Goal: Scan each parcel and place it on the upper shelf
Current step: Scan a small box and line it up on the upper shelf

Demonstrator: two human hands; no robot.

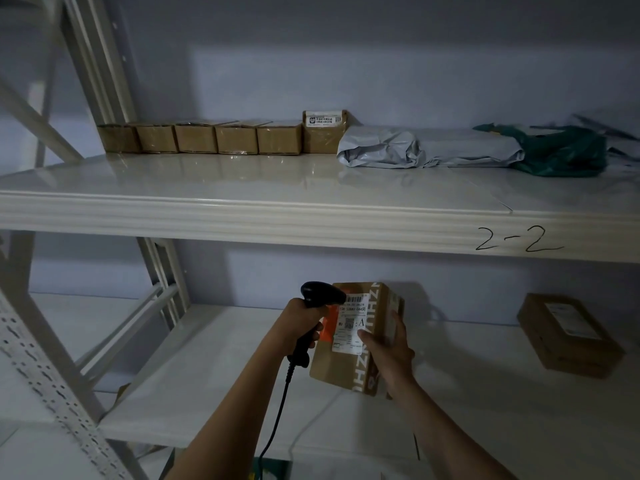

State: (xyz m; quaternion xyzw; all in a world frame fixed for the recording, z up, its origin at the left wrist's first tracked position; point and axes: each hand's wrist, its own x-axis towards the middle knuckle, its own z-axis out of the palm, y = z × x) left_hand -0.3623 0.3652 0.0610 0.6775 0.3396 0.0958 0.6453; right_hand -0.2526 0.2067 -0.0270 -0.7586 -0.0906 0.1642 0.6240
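Parcel (pixel 349 362) between right-hand fingers (pixel 393 322), scanner (pixel 320 297) at its label.

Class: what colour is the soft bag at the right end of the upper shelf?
Dark green bag, seen in the head view.

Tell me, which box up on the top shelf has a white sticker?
The rightmost box in the row, beside the grey bag. It is taller, and the other five are plain.

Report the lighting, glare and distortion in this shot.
Head view: dim overall; soft glare on the upper shelf; the parcel throws a shadow on the wall behind it; wide-angle lens bows the shelf edge; the label is lit by the scanner but its small print is unreadable.
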